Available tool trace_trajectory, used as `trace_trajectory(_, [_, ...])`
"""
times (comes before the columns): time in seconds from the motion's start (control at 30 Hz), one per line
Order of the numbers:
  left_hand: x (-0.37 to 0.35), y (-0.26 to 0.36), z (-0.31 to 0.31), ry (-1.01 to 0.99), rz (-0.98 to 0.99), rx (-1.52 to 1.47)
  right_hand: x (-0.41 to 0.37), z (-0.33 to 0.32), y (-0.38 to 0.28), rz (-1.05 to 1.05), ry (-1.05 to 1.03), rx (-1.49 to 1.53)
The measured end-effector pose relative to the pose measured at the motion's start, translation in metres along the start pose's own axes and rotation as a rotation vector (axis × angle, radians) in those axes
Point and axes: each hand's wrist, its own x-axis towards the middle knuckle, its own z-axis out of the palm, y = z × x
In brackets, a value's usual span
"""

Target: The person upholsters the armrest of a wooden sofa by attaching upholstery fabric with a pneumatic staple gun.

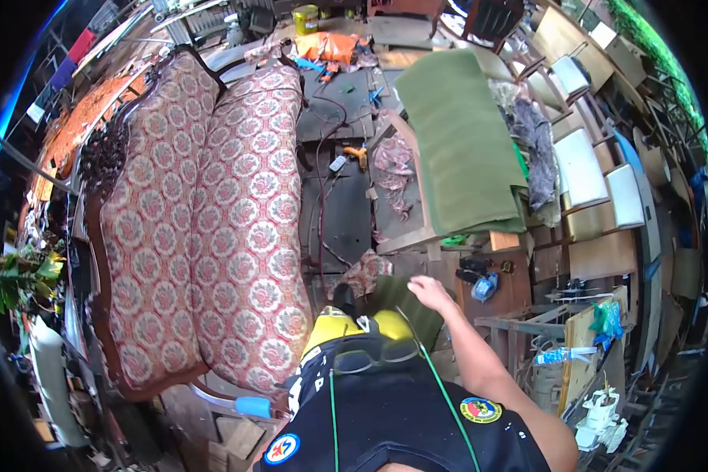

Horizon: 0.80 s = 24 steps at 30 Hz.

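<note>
My right hand (429, 292) reaches forward with its fingers closed on the upper edge of a dark green sheet (401, 296). The sheet hangs beside my yellow shorts (391, 324), its lower part hidden behind my body and forearm. Ahead and to the right, a larger green sheet (464, 141) lies over a wooden frame (403, 239). A scrap of patterned fabric (365, 272) rests on the floor just past the held sheet. My left hand is out of the picture.
A sofa (244, 197) in red floral upholstery stretches along the left. On the floor are an orange-yellow tool (357, 156), a hose (322, 206) and a fabric heap (394, 167). Wooden frames with white seats (580, 167) crowd the right. A yellow bucket (305, 19) stands far back.
</note>
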Motion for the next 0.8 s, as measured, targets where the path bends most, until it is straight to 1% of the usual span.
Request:
trace_trajectory(0.03, [0.005, 0.020, -0.022, -0.020, -0.005, 0.029, -0.001, -0.008, -0.002, 0.114, -0.175, -0.025])
trace_trajectory(0.1, [0.022, 0.065, -0.066, -0.064, 0.008, 0.098, -0.010, -0.004, 0.021, 0.238, -0.213, -0.045])
trace_trajectory(0.17, [0.047, 0.112, -0.102, -0.114, 0.044, 0.197, -0.014, -0.003, 0.040, 0.275, -0.285, -0.124])
trace_trajectory(0.2, [0.064, 0.141, -0.121, -0.127, 0.073, 0.254, -0.017, 0.005, 0.063, 0.222, -0.287, -0.180])
trace_trajectory(0.23, [0.083, 0.169, -0.137, -0.141, 0.112, 0.317, -0.016, 0.005, 0.075, 0.469, -0.387, -0.046])
trace_trajectory(0.3, [0.126, 0.234, -0.165, -0.114, 0.237, 0.463, -0.018, 0.004, 0.098, 0.577, -0.467, -0.011])
trace_trajectory(0.33, [0.151, 0.272, -0.179, -0.077, 0.305, 0.521, -0.006, 0.003, 0.101, 0.621, -0.518, -0.005])
trace_trajectory(0.37, [0.172, 0.307, -0.192, -0.042, 0.356, 0.556, 0.017, -0.005, 0.095, 0.618, -0.515, -0.005])
trace_trajectory(0.43, [0.224, 0.386, -0.223, 0.192, 0.420, 0.391, 0.064, -0.039, 0.060, 0.781, -0.603, -0.074])
trace_trajectory(0.47, [0.245, 0.431, -0.236, 0.207, 0.433, 0.380, 0.102, -0.050, 0.056, 0.766, -0.590, -0.081])
trace_trajectory(0.53, [0.267, 0.521, -0.265, 0.413, 0.516, 0.118, 0.179, -0.070, 0.042, 0.761, -0.521, -0.031])
trace_trajectory(0.57, [0.287, 0.551, -0.277, 0.431, 0.532, 0.118, 0.224, -0.077, 0.042, 0.742, -0.508, -0.026])
trace_trajectory(0.63, [0.332, 0.602, -0.297, 0.397, 0.558, 0.081, 0.313, -0.094, 0.036, 0.541, -0.318, 0.016])
trace_trajectory(0.67, [0.340, 0.632, -0.305, 0.356, 0.530, 0.047, 0.346, -0.118, 0.000, 0.461, -0.212, 0.070])
trace_trajectory(0.7, [0.358, 0.656, -0.313, 0.346, 0.537, 0.042, 0.387, -0.150, -0.055, 0.385, -0.108, 0.114])
trace_trajectory(0.77, [0.394, 0.667, -0.322, 0.256, 0.398, -0.011, 0.453, -0.183, -0.090, 0.107, 0.010, 0.232])
trace_trajectory(0.8, [0.415, 0.663, -0.322, 0.243, 0.451, -0.176, 0.480, -0.202, -0.114, 0.111, 0.030, 0.244])
